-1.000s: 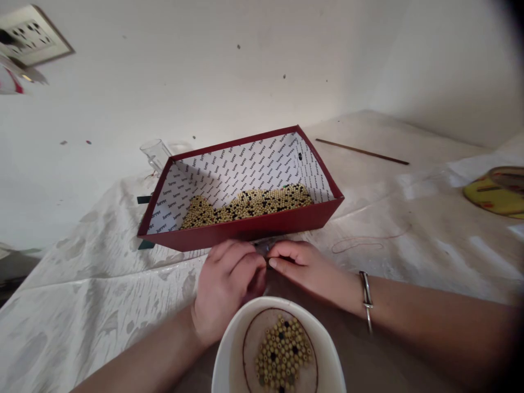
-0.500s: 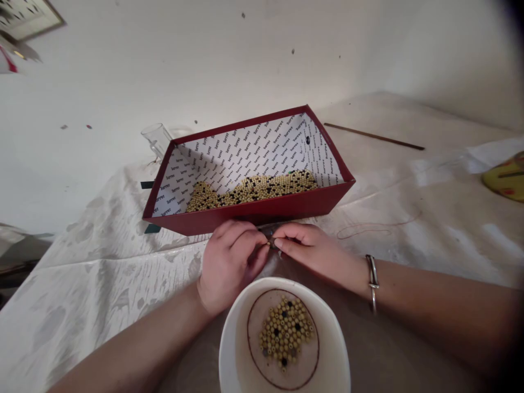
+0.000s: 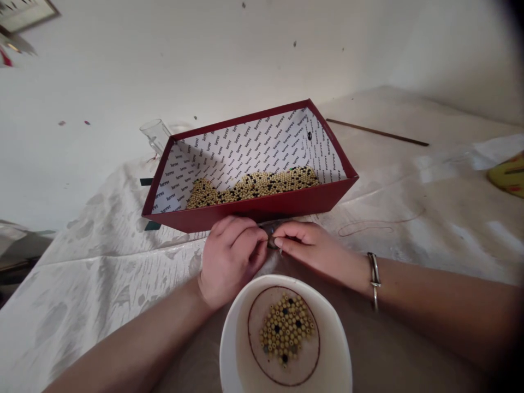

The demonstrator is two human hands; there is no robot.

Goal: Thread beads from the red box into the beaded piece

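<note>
- Left hand (image 3: 231, 262): grip closed, fingers curled, tips pinched on a small dark piece (image 3: 271, 240); what it is can't be told.
- Right hand (image 3: 315, 251): grip closed, thumb and forefinger pinch the same piece from the other side; bangle (image 3: 374, 271) on the wrist.
- The piece sits between both hands, just in front of the red box (image 3: 254, 210) front wall, above the white bowl (image 3: 229, 338).
- Beads (image 3: 254, 185) are heaped along the box's near wall; more beads (image 3: 286, 327) in the bowl.
- Open tabletop (image 3: 102, 273) left of the hands; thread (image 3: 368, 225) lies to the right.
- Box lining carries a repeated printed word, too small to read.
</note>
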